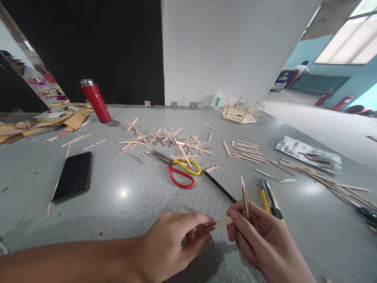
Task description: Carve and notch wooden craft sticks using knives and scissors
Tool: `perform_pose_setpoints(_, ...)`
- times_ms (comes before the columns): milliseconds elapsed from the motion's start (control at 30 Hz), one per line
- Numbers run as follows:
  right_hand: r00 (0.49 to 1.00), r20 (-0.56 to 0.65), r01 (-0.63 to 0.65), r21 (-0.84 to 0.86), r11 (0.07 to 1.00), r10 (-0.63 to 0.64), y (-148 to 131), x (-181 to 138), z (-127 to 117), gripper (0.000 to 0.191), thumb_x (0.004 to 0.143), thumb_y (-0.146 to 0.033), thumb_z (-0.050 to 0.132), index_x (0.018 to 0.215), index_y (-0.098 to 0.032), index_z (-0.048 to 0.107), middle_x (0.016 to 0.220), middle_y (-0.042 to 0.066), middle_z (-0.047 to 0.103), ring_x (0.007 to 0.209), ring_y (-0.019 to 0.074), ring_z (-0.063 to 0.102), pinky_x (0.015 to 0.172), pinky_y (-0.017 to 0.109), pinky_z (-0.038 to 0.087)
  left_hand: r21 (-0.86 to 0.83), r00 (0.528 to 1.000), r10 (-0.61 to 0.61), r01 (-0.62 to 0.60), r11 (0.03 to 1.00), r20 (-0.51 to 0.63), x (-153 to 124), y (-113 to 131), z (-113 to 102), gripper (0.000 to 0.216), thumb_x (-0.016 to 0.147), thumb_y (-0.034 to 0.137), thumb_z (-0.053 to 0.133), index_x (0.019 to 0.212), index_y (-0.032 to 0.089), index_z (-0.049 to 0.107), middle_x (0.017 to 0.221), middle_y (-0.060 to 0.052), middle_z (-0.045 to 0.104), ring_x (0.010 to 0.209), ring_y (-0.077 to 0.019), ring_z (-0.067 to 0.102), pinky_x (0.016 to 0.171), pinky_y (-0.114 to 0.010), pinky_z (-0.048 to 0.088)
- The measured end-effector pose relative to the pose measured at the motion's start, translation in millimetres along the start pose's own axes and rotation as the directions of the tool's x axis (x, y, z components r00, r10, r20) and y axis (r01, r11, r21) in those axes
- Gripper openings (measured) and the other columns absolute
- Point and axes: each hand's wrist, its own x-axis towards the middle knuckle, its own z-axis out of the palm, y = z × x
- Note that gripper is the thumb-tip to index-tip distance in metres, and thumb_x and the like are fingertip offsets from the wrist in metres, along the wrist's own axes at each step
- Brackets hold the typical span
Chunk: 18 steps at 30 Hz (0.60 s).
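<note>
Head view: left hand (173,243) and right hand (259,239) pinch a flat wooden stick (223,223) between fingers, steadying both ends; right fingers also clamp a thin blade-tipped tool (245,200) upright.

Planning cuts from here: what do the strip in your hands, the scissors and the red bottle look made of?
Strip pinched between left hand and right hand: pale, matte, flat, probably raw wood. Scissors: dull grey blades, likely metal; glossy red and yellow handles, probably plastic-coated. Red bottle: smooth glossy body, silvery cap, likely painted metal.
</note>
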Motion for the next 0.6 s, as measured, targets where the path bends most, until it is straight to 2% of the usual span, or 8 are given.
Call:
perform_pose_setpoints(133, 1.0, 0.011, -0.013, -0.043, 0.999, 0.013, 0, -3, 2, 0.044, 0.086, -0.062, 0.071, 0.077, -0.02, 0.06, 0.057, -0.004, 0.054, 0.042, 0.0036, 0.025, 0.04, 0.018, 0.017, 0.063, 0.994, 0.093, -0.089, 0.994, -0.064, -1, -2, -1, 0.019, 0.098, 0.009, 0.059, 0.113, 0.015, 0.068, 0.078, -0.004, 0.077, 0.06, -0.0114, 0.066, 0.062, -0.022, 0.047)
perform_pose_setpoints(200, 1.0, 0.026, -0.015, -0.064, 0.998, 0.017, 3, -3, 1, 0.046, 0.087, -0.063, 0.068, 0.073, -0.02, 0.059, 0.055, -0.005, 0.049, 0.044, 0.005, 0.024, 0.042, 0.02, 0.016, 0.044, 0.996, 0.076, -0.074, 0.996, -0.043, 0, 1, -3, 0.018, 0.099, 0.009, 0.056, 0.112, 0.013, 0.067, 0.078, -0.006, 0.078, 0.057, -0.0118, 0.066, 0.062, -0.023, 0.048)
perform_pose_setpoints(233, 0.999, 0.032, -0.011, -0.074, 0.997, 0.013, 4, -3, 1, 0.047, 0.088, -0.064, 0.067, 0.072, -0.02, 0.059, 0.053, -0.006, 0.046, 0.045, 0.0058, 0.024, 0.043, 0.021, 0.015, -0.004, 0.999, 0.021, -0.021, 1.0, -0.026, 0, 3, -3, 0.016, 0.1, 0.011, 0.055, 0.11, 0.013, 0.067, 0.079, -0.007, 0.078, 0.056, -0.0117, 0.066, 0.059, -0.023, 0.048)
perform_pose_setpoints(300, 0.999, 0.035, 0.007, -0.101, 0.995, -0.003, 5, -3, -1, 0.05, 0.088, -0.066, 0.066, 0.07, -0.02, 0.059, 0.052, -0.007, 0.041, 0.046, 0.0068, 0.024, 0.045, 0.022, 0.015, -0.153, 0.986, -0.162, 0.164, 0.974, 0.026, 2, 8, -5, 0.012, 0.102, 0.02, 0.054, 0.103, 0.014, 0.065, 0.08, -0.007, 0.079, 0.052, -0.0108, 0.065, 0.053, -0.021, 0.047)
perform_pose_setpoints(367, 0.999, 0.025, 0.031, -0.129, 0.991, -0.028, 5, -4, -2, 0.053, 0.088, -0.068, 0.064, 0.069, -0.019, 0.06, 0.052, -0.007, 0.04, 0.047, 0.007, 0.024, 0.046, 0.024, 0.015, -0.32, 0.933, -0.345, 0.36, 0.876, 0.106, 6, 15, -6, 0.018, 0.104, 0.03, 0.054, 0.096, 0.015, 0.062, 0.083, -0.008, 0.078, 0.05, -0.0089, 0.063, 0.049, -0.018, 0.044)
perform_pose_setpoints(400, 0.999, 0.017, 0.044, -0.137, 0.99, -0.042, 3, -4, -3, 0.053, 0.089, -0.068, 0.064, 0.069, -0.019, 0.06, 0.052, -0.006, 0.041, 0.047, 0.007, 0.024, 0.046, 0.024, 0.015, -0.398, 0.905, -0.398, 0.423, 0.814, 0.15, 8, 17, -7, 0.02, 0.104, 0.034, 0.055, 0.096, 0.016, 0.06, 0.087, -0.008, 0.078, 0.048, -0.0071, 0.062, 0.048, -0.018, 0.044)
perform_pose_setpoints(500, 0.997, -0.001, 0.075, -0.133, 0.988, -0.076, 0, -6, -4, 0.049, 0.09, -0.065, 0.064, 0.072, -0.02, 0.06, 0.053, -0.005, 0.046, 0.046, 0.0071, 0.026, 0.043, 0.023, 0.018, -0.576, 0.854, -0.446, 0.514, 0.636, 0.269, 13, 24, -9, 0.023, 0.103, 0.039, 0.057, 0.096, 0.017, 0.055, 0.087, -0.006, 0.076, 0.044, -0.0041, 0.058, 0.043, -0.015, 0.04)
perform_pose_setpoints(600, 0.996, -0.001, 0.089, -0.115, 0.989, -0.09, -1, -7, -6, 0.046, 0.09, -0.064, 0.065, 0.076, -0.021, 0.06, 0.056, -0.003, 0.054, 0.042, 0.0064, 0.029, 0.04, 0.02, 0.023, -0.624, 0.826, -0.435, 0.559, 0.546, 0.359, 15, 28, -13, 0.022, 0.104, 0.039, 0.057, 0.1, 0.017, 0.055, 0.084, -0.004, 0.074, 0.041, -0.003, 0.058, 0.039, -0.013, 0.034)
